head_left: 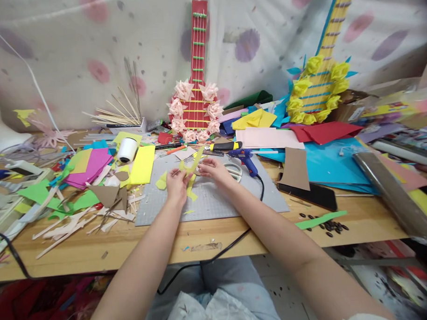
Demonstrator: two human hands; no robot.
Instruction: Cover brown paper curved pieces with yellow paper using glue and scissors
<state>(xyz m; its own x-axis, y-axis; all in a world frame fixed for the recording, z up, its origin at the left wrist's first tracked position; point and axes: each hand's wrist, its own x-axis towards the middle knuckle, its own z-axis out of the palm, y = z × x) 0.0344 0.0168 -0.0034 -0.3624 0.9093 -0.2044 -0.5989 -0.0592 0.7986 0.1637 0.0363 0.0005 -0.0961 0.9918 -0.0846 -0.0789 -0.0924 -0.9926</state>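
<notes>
Both hands meet over the grey cutting mat (215, 202) on the counter (132, 242). The left hand (175, 184) pinches the lower end of a yellow paper shape (193, 164), fingers closed on it. The right hand (214, 169) grips the paper's upper right side, thumb and fingers clamped together. The paper sits between the two hands, just above the mat. A blue glue gun (244, 159) lies just right of the right hand, and yellow scraps (161, 183) lie beside the left hand.
</notes>
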